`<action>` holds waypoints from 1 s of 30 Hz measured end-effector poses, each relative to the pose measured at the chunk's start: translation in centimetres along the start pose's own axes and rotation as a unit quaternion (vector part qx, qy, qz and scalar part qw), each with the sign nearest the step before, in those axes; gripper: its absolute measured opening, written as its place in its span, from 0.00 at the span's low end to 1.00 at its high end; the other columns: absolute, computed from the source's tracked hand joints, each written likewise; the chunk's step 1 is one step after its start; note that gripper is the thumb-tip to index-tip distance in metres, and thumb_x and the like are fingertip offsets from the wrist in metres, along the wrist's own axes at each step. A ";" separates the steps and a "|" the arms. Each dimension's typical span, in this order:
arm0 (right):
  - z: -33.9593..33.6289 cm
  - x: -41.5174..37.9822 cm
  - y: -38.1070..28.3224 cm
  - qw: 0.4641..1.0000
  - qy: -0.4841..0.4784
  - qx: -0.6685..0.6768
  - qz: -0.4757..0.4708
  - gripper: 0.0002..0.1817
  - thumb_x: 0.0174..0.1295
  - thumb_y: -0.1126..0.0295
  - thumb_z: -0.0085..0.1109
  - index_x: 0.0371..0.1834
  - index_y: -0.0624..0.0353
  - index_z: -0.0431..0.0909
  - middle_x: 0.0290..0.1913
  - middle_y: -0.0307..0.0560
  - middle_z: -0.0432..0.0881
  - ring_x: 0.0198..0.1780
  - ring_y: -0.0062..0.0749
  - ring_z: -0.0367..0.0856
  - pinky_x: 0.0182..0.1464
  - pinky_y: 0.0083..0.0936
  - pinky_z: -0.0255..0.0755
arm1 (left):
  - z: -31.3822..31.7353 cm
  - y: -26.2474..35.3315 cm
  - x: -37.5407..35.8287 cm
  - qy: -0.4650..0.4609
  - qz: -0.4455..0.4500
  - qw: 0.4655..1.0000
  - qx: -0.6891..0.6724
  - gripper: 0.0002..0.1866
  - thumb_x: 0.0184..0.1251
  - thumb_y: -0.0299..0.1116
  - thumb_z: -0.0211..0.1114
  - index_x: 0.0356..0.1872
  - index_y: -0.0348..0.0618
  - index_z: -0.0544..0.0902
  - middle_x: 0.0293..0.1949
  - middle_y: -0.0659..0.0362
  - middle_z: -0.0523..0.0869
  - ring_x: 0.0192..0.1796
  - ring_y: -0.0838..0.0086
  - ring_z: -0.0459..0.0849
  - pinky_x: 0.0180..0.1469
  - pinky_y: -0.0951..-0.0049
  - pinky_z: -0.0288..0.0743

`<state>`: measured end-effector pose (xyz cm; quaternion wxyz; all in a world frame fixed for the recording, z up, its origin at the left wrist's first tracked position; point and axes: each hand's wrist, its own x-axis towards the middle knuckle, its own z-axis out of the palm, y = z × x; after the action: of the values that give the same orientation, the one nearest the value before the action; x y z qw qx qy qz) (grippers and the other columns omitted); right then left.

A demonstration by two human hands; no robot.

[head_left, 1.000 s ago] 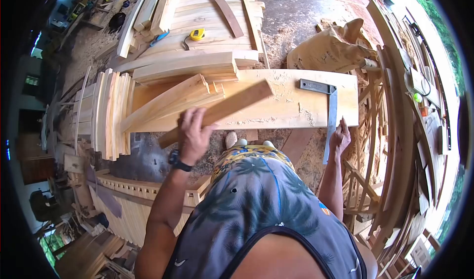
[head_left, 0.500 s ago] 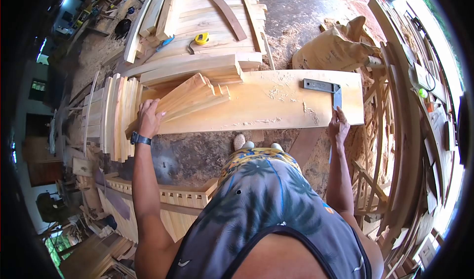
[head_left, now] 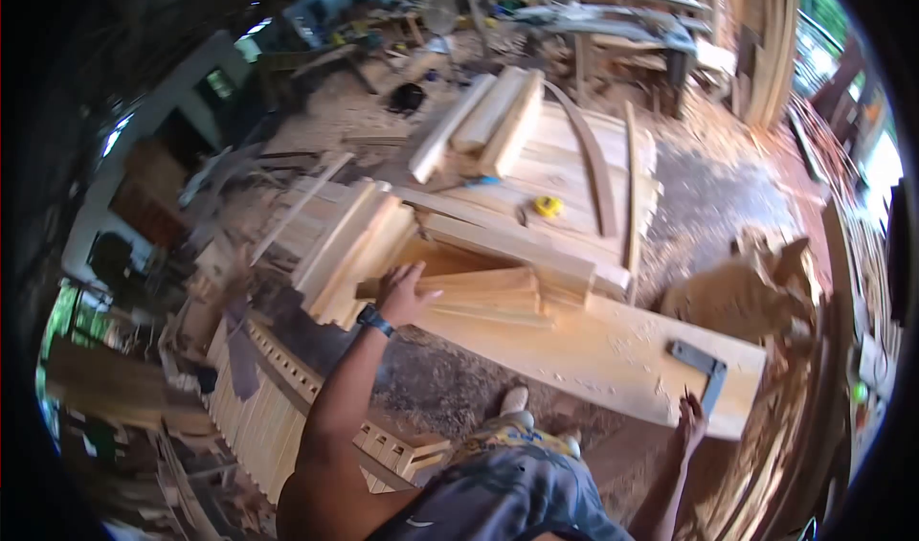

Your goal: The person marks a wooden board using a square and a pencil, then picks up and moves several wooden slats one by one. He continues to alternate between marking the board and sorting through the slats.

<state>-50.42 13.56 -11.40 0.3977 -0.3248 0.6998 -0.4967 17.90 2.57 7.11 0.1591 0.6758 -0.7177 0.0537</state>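
Observation:
My left hand (head_left: 406, 297), a dark watch on its wrist, lies on the near end of several wedge-shaped wood pieces (head_left: 488, 290), fingers spread. They rest on a wide, smooth board (head_left: 584, 354) dotted with shavings. Toward the board's right end lies a try square (head_left: 697, 357) with a dark stock and a metal blade. My right hand (head_left: 691, 426) is at the board's near edge, close beside the blade's end. Its fingers are pinched together, and a thin dark tip shows above them; blur hides what it is.
Wooden boards (head_left: 354, 244) stand on edge at the left. Behind lie a yellow tape measure (head_left: 547, 206), a curved brown strip (head_left: 589, 153) and thick timbers (head_left: 488, 115). A large sack (head_left: 732, 297) sits at the right. A slatted wooden panel (head_left: 258, 397) lies near my left arm.
My view has swung up and to the left, so the workshop's back shows. My right hand has moved off the square's blade to just beside it. The left hand stays at the wood pieces.

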 end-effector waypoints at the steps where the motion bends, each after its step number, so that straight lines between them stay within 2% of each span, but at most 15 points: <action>1: 0.9 -2.2 -2.8 0.999 -0.023 0.040 -0.004 0.27 0.69 0.68 0.59 0.69 0.70 0.78 0.62 0.58 0.86 0.58 0.37 0.85 0.64 0.32 0.75 | -0.8 -0.8 -0.7 0.013 -0.027 0.999 0.016 0.39 0.68 0.60 0.70 0.68 0.37 0.78 0.62 0.43 0.83 0.65 0.48 0.79 0.69 0.48 0.69; 3: 2.4 -2.7 -3.3 0.994 -0.039 0.106 0.012 0.30 0.68 0.64 0.61 0.72 0.66 0.77 0.61 0.58 0.87 0.56 0.41 0.86 0.57 0.36 0.76 | -3.0 -2.1 -1.5 0.042 -0.112 0.993 0.004 0.38 0.72 0.59 0.66 0.68 0.35 0.78 0.60 0.41 0.83 0.64 0.45 0.79 0.67 0.49 0.71; 6: 4.7 -1.6 -2.9 1.000 -0.014 0.001 0.026 0.24 0.70 0.60 0.61 0.62 0.66 0.81 0.51 0.54 0.90 0.49 0.38 0.87 0.54 0.36 0.77 | -3.9 -6.1 -2.8 0.060 -0.222 0.973 -0.012 0.36 0.75 0.59 0.63 0.64 0.33 0.80 0.58 0.38 0.84 0.62 0.42 0.81 0.65 0.49 0.74; 8: 4.8 -0.3 -2.2 0.984 0.038 -0.171 -0.040 0.16 0.72 0.66 0.58 0.54 0.66 0.85 0.45 0.57 0.90 0.44 0.41 0.88 0.48 0.36 0.78 | -0.6 -12.5 -5.2 0.139 -0.270 0.952 -0.037 0.34 0.80 0.60 0.55 0.57 0.31 0.83 0.54 0.33 0.86 0.59 0.38 0.83 0.62 0.48 0.75; 10: 5.1 1.2 0.2 0.948 0.149 -0.237 -0.153 0.11 0.71 0.68 0.60 0.47 0.66 0.84 0.40 0.61 0.87 0.43 0.53 0.86 0.47 0.40 0.77 | -2.0 -13.4 -5.8 0.028 -0.358 0.925 -0.124 0.37 0.82 0.62 0.50 0.55 0.30 0.84 0.54 0.33 0.86 0.59 0.39 0.83 0.62 0.49 0.75; 14: 4.0 3.4 2.0 0.898 0.193 -0.323 -0.229 0.08 0.72 0.70 0.59 0.43 0.63 0.84 0.39 0.61 0.86 0.44 0.59 0.83 0.48 0.48 0.73 | 0.2 -15.1 -8.0 0.075 -0.391 0.888 -0.228 0.42 0.81 0.68 0.45 0.55 0.29 0.83 0.52 0.37 0.89 0.58 0.46 0.87 0.58 0.53 0.78; 16: 2.3 5.1 3.1 0.907 0.120 -0.357 -0.189 0.11 0.72 0.69 0.60 0.50 0.63 0.84 0.46 0.63 0.85 0.53 0.58 0.82 0.54 0.48 0.74 | 2.0 -17.0 -8.8 0.021 -0.538 0.736 -0.409 0.47 0.77 0.75 0.45 0.61 0.33 0.81 0.52 0.44 0.90 0.55 0.55 0.88 0.57 0.56 0.79; 18: 2.9 5.2 3.8 0.796 0.259 -0.430 -0.338 0.16 0.73 0.68 0.60 0.58 0.66 0.80 0.54 0.66 0.82 0.58 0.60 0.79 0.59 0.48 0.75 | 2.1 -17.4 -9.5 0.007 -0.540 0.702 -0.465 0.51 0.71 0.81 0.44 0.66 0.36 0.79 0.54 0.48 0.88 0.54 0.60 0.87 0.60 0.58 0.79; 19: 3.4 7.6 6.7 0.911 0.226 -0.220 -0.267 0.21 0.70 0.69 0.66 0.64 0.62 0.79 0.63 0.68 0.77 0.60 0.65 0.78 0.60 0.51 0.75 | 2.5 -17.8 -9.9 0.014 -0.538 0.667 -0.516 0.53 0.70 0.81 0.45 0.67 0.35 0.77 0.56 0.47 0.87 0.56 0.58 0.86 0.62 0.55 0.78; 20: 3.6 7.2 5.8 0.828 0.227 -0.386 -0.338 0.22 0.73 0.66 0.63 0.66 0.66 0.77 0.64 0.68 0.77 0.59 0.63 0.80 0.60 0.47 0.77 | 3.5 -17.5 -10.6 0.005 -0.538 0.626 -0.564 0.55 0.69 0.82 0.45 0.69 0.34 0.76 0.57 0.46 0.86 0.58 0.56 0.85 0.64 0.53 0.77; 21: 6.0 6.6 5.0 0.886 0.145 -0.299 -0.323 0.22 0.76 0.62 0.59 0.64 0.68 0.78 0.61 0.65 0.81 0.57 0.55 0.83 0.60 0.42 0.77 | 3.1 -17.0 -10.4 -0.022 -0.532 0.583 -0.614 0.59 0.67 0.82 0.51 0.78 0.33 0.63 0.72 0.40 0.74 0.71 0.46 0.76 0.73 0.46 0.71; 23: 13.0 4.0 2.0 0.971 0.029 -0.081 -0.222 0.23 0.78 0.58 0.56 0.63 0.70 0.80 0.50 0.55 0.89 0.53 0.37 0.86 0.58 0.32 0.78 | 5.5 -18.5 -11.5 -0.031 -0.503 0.543 -0.672 0.59 0.70 0.79 0.50 0.81 0.31 0.54 0.77 0.39 0.67 0.77 0.46 0.69 0.79 0.44 0.58; 24: 17.7 -1.4 -7.2 0.990 -0.091 -0.033 -0.098 0.23 0.79 0.58 0.57 0.62 0.69 0.81 0.48 0.51 0.89 0.52 0.32 0.87 0.57 0.28 0.78 | 6.7 -19.6 -11.9 -0.031 -0.484 0.520 -0.703 0.61 0.70 0.80 0.50 0.82 0.30 0.51 0.80 0.37 0.62 0.80 0.46 0.64 0.81 0.45 0.55; 26: 24.4 -4.2 -12.3 0.984 -0.179 0.016 -0.004 0.25 0.80 0.54 0.57 0.64 0.67 0.81 0.49 0.50 0.89 0.51 0.31 0.87 0.55 0.28 0.79 | 6.7 -19.7 -11.0 -0.046 -0.456 0.506 -0.731 0.65 0.66 0.83 0.51 0.85 0.34 0.45 0.85 0.37 0.47 0.86 0.46 0.49 0.84 0.45 0.44; 30: 33.1 -4.3 -11.5 0.983 -0.182 0.007 0.034 0.28 0.80 0.51 0.54 0.63 0.67 0.82 0.54 0.52 0.88 0.53 0.36 0.85 0.56 0.34 0.78 | 6.9 -19.7 -9.1 -0.103 -0.426 0.489 -0.754 0.64 0.62 0.84 0.53 0.86 0.45 0.49 0.85 0.40 0.48 0.86 0.43 0.47 0.84 0.44 0.35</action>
<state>-18.61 -0.68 -5.78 0.5376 -0.3831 0.6228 -0.4201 36.63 7.66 -4.82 0.5367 0.5220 -0.1201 -0.6520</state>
